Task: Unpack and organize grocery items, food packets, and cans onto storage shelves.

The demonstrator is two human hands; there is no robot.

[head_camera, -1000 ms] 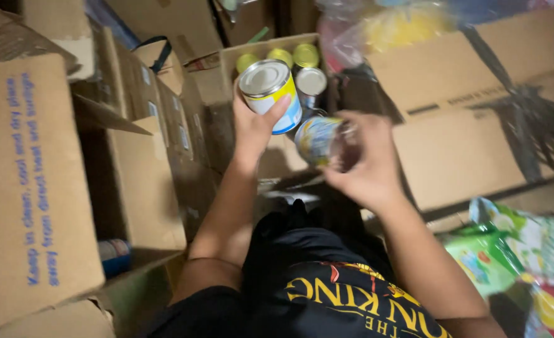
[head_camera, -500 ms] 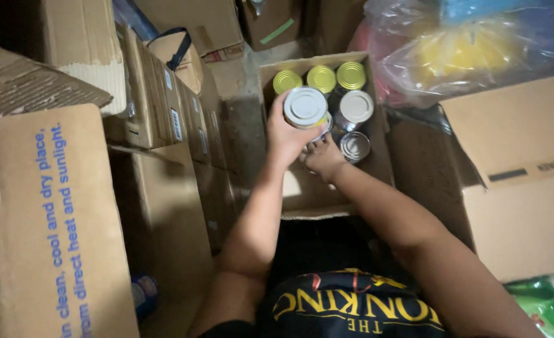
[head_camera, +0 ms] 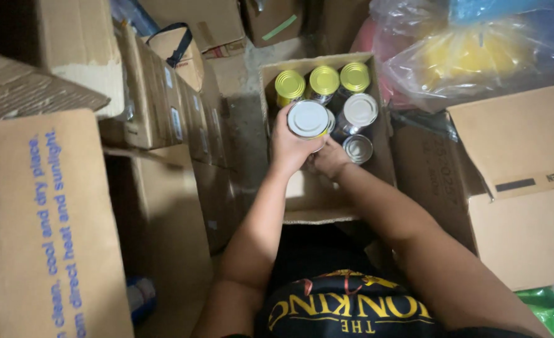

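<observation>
Left hand [head_camera: 292, 147]: grip closed round a smooth silver-lidded tin can [head_camera: 309, 119], held upright over the open cardboard box [head_camera: 311, 194].
Right hand [head_camera: 331, 158]: low inside the box, fingers hidden; grip cannot be told.
Other cans [head_camera: 324, 80]: round, gold and silver lids, labels unseen.
Since half a second ago: little changed.

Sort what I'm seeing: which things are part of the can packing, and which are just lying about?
In use:
- left hand holding a silver-topped can
- right hand low inside the open carton
- gold-lidded cans and silver-lidded cans in that carton

Lying about:
- stacked cardboard boxes
- clear plastic bags
- large box
</observation>
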